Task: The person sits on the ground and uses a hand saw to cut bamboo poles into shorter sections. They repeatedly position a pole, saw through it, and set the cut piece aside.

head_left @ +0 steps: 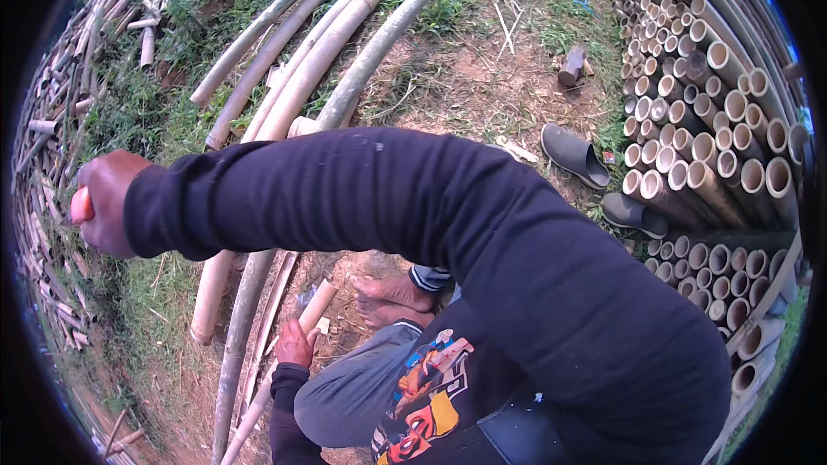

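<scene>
My right arm [405,181], in a dark sleeve, reaches across the whole view to the left. At its end my right hand [110,198] is closed in a fist; whatever it grips is hidden, with only a pinkish tip showing at its outer side. Low in the view, my left hand [295,346] is wrapped round a thin pale bamboo pole [319,303]. The cut upper end of this pole slants up past the fingers, near my bare feet [394,294]. Long bamboo poles [251,336] lie beside the left hand and pass beneath my right arm.
More long poles [301,77] stretch away at the top. A big stack of cut bamboo [702,151] fills the right side. Two dark clogs [575,155] and a wooden block [571,66] are on the ground. A heap of bamboo pieces [52,146] covers the far left.
</scene>
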The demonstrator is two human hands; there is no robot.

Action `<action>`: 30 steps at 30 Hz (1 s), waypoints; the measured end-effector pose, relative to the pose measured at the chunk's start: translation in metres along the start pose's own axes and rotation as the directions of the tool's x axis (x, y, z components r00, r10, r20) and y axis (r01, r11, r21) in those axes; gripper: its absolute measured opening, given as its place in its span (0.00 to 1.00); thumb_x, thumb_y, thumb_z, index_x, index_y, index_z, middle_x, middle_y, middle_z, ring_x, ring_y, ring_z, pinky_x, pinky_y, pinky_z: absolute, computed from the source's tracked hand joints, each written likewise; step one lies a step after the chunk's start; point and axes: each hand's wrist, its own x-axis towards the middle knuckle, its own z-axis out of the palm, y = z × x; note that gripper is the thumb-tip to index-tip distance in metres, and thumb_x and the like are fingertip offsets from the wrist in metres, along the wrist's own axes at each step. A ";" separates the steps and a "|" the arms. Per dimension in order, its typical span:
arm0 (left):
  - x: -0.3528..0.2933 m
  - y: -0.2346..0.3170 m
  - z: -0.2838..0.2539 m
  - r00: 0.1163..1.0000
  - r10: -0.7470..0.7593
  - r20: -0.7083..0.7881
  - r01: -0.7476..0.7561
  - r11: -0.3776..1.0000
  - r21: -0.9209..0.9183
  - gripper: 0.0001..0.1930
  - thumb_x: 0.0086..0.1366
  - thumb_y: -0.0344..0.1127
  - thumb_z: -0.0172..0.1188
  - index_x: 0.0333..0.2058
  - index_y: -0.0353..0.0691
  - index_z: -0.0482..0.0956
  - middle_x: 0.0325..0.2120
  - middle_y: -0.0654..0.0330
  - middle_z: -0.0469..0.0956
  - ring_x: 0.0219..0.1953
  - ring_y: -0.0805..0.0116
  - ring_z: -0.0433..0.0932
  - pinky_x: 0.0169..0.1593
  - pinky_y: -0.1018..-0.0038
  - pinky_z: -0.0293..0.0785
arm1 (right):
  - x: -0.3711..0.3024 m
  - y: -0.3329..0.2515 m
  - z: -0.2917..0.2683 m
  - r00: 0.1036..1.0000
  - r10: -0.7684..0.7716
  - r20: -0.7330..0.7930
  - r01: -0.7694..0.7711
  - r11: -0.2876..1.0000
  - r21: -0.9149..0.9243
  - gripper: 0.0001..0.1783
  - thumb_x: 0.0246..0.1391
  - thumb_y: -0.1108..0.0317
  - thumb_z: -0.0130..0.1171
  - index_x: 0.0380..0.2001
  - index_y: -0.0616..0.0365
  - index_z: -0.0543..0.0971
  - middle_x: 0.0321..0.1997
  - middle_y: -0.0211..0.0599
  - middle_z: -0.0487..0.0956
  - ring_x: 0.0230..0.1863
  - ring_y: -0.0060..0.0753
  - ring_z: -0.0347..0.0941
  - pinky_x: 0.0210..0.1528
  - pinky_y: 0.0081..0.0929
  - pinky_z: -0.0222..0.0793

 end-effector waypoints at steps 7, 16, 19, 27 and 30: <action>-0.012 0.007 0.044 0.994 -0.102 0.030 0.102 0.995 -0.015 0.35 0.59 0.57 0.70 0.56 0.39 0.69 0.48 0.48 0.72 0.51 0.46 0.75 0.53 0.51 0.73 | 0.022 -0.022 0.028 0.981 -0.182 0.065 0.172 0.976 0.132 0.14 0.61 0.66 0.63 0.48 0.61 0.80 0.33 0.42 0.84 0.35 0.31 0.81 0.40 0.27 0.75; 0.011 0.015 -0.037 0.987 -0.050 -0.155 0.050 0.999 -0.002 0.46 0.53 0.55 0.75 0.65 0.43 0.64 0.60 0.48 0.66 0.64 0.46 0.64 0.65 0.48 0.61 | 0.013 -0.023 0.026 0.966 -0.225 0.130 0.198 0.960 0.197 0.16 0.62 0.68 0.63 0.50 0.63 0.80 0.33 0.37 0.83 0.32 0.24 0.78 0.34 0.22 0.73; 0.034 -0.009 -0.064 0.955 -0.027 -0.297 0.060 0.993 0.101 0.50 0.51 0.55 0.77 0.67 0.44 0.62 0.64 0.48 0.64 0.68 0.46 0.61 0.69 0.47 0.57 | 0.027 -0.013 0.012 0.959 -0.267 0.094 0.249 0.954 0.170 0.16 0.63 0.68 0.63 0.51 0.64 0.81 0.32 0.36 0.83 0.31 0.22 0.77 0.32 0.21 0.72; 0.078 -0.090 -0.070 0.878 -0.470 0.094 0.478 0.871 -0.112 0.44 0.45 0.45 0.80 0.61 0.47 0.70 0.48 0.52 0.83 0.52 0.49 0.81 0.57 0.56 0.76 | 0.012 0.030 -0.084 0.958 -0.192 -0.213 0.208 0.977 0.056 0.18 0.64 0.69 0.63 0.53 0.67 0.81 0.32 0.32 0.82 0.28 0.16 0.74 0.26 0.16 0.70; 0.079 -0.088 -0.068 0.867 -0.493 0.071 0.497 0.851 -0.171 0.36 0.45 0.39 0.78 0.55 0.46 0.74 0.46 0.50 0.83 0.47 0.45 0.83 0.50 0.53 0.80 | -0.060 0.068 -0.115 0.960 0.049 -0.277 -0.047 0.999 0.014 0.21 0.64 0.66 0.64 0.56 0.67 0.80 0.31 0.30 0.82 0.25 0.14 0.74 0.26 0.14 0.68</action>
